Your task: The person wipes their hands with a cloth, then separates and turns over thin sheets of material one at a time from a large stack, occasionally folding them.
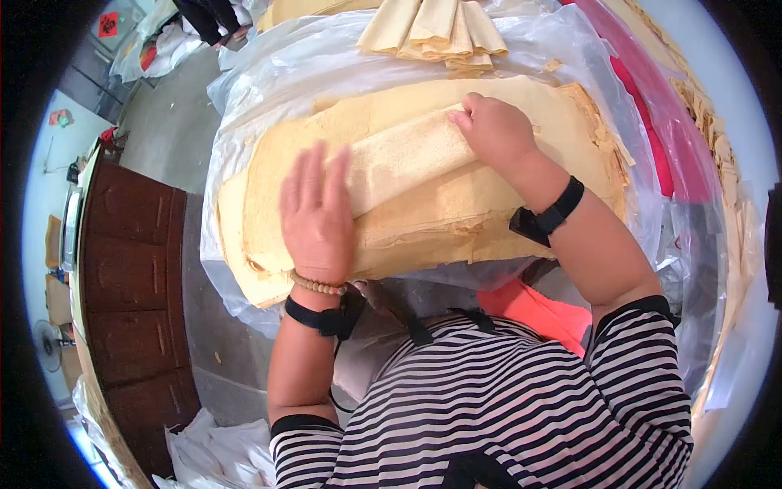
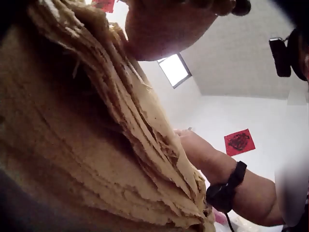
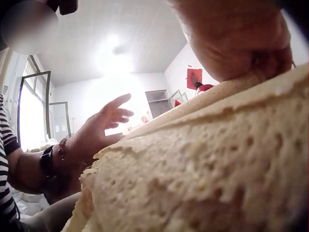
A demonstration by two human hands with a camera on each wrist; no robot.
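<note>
A broad stack of thin, pale yellow pancakes (image 1: 423, 236) lies in front of the body, its layered, ragged edges showing in the left wrist view. Across its top runs a pancake folded into a long strip (image 1: 407, 159). My right hand (image 1: 501, 134), fingers curled, pinches the strip's far right end between thumb and fingers. Over the strip's left end is my left hand (image 1: 316, 220), back up, fingers straight and slightly blurred. In the right wrist view the left hand (image 3: 99, 128) appears spread beyond the stack's porous edge.
Several folded pancakes (image 1: 432, 28) lie fanned at the table's far side. Clear plastic sheeting (image 1: 236, 106) covers the table under the stack. A brown wooden cabinet (image 1: 134, 285) stands at left; red cloth and plastic (image 1: 643, 106) line the right. Another person's legs (image 1: 208, 20) show at the back.
</note>
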